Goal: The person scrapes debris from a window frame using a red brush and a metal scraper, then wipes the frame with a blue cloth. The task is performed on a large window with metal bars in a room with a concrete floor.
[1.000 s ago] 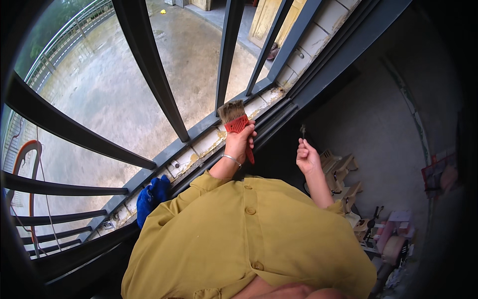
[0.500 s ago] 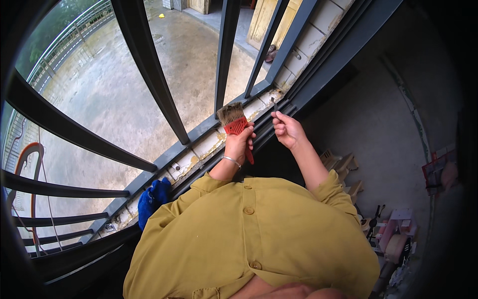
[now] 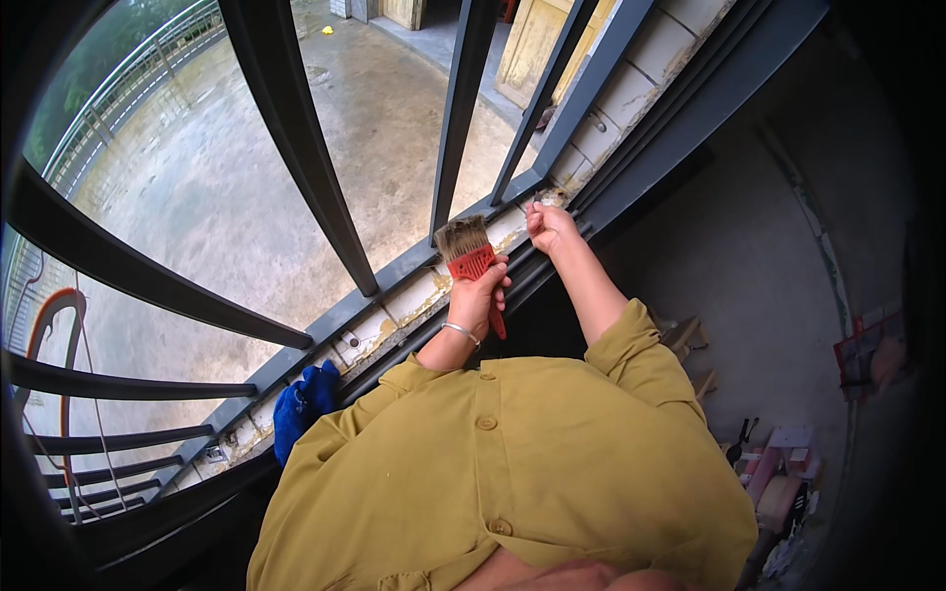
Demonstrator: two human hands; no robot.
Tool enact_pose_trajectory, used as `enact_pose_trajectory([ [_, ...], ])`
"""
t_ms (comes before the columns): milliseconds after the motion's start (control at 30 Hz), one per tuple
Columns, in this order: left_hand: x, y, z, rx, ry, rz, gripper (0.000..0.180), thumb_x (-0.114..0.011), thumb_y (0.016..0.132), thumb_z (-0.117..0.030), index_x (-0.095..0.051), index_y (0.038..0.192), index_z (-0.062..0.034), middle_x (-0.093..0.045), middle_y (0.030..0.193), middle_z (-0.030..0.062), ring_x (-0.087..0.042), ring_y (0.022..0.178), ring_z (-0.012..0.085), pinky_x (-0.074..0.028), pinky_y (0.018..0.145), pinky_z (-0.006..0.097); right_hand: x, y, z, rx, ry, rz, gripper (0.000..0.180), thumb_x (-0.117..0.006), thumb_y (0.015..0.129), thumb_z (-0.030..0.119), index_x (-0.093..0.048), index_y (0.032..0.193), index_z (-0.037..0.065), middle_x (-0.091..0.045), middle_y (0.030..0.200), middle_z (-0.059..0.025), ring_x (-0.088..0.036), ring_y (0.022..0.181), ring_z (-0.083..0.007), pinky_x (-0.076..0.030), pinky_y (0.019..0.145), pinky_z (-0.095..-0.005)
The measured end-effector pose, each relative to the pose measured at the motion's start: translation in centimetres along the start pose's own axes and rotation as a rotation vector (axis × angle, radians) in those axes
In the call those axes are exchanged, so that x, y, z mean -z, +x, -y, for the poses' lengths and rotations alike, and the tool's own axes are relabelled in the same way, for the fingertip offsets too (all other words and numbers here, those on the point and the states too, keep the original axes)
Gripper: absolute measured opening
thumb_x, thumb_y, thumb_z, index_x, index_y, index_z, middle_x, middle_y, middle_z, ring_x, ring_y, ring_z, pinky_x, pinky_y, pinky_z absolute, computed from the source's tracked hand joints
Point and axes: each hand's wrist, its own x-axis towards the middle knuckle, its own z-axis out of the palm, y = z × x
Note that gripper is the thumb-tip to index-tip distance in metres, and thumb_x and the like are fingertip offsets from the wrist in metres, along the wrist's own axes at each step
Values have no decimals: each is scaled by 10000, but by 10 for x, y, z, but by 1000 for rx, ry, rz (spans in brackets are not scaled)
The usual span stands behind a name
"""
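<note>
Right hand (image 3: 548,225) has reached the sill (image 3: 414,295) beside the left hand (image 3: 477,295) gripping a paintbrush (image 3: 467,248).

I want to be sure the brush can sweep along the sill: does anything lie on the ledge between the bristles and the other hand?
Nothing visible does. The left hand holds the red-handled brush with its bristles at the window sill. The right hand rests further along the sill, and the stretch between them shows only cracked, flaking surface. The blue cloth lies the other way.
</note>
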Motion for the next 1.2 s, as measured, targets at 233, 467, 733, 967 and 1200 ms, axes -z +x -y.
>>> enact_pose_trajectory([
  [233, 0, -1, -2, 15, -11, -12, 191, -618, 805, -139, -581, 966, -43, -558, 647, 8, -465, 457, 66, -389, 394, 198, -9, 8, -9, 86, -3, -50, 127, -484, 895, 114, -501, 873, -10, -547, 707, -54, -466, 476, -79, -417, 382, -159],
  [467, 0, -1, -2, 2, -19, -13, 190, -617, 808, -139, -590, 965, -37, -563, 648, 11, -464, 453, 68, -388, 392, 196, -5, 31, 1, 85, 36, -64, 102, -461, 890, 80, -480, 838, -5, -518, 722, -77, -479, 507, -108, -433, 373, -165],
  [733, 3, 1, -1, 10, -8, -2, 198, -619, 803, -137, -575, 969, -38, -557, 654, 12, -465, 464, 69, -391, 397, 204, -12, 25, 4, 141, 48, -106, 112, -457, 885, 66, -493, 810, -9, -519, 726, -111, -453, 450, -110, -452, 374, -178],
  [967, 1, 1, 1, -4, -14, 3, 187, -603, 810, -130, -586, 967, -29, -560, 648, 11, -465, 462, 70, -387, 397, 199, -12, 10, -2, 220, -12, -112, 120, -473, 892, 103, -509, 831, 6, -524, 756, -103, -475, 499, -116, -454, 396, -175],
  [1200, -1, -1, 0, 8, -6, -2, 181, -600, 812, -128, -595, 968, -34, -562, 641, 11, -460, 446, 73, -383, 393, 200, -9, 1, -2, 265, -61, -117, 135, -479, 898, 130, -522, 887, 3, -519, 787, -121, -464, 501, -114, -448, 406, -168],
])
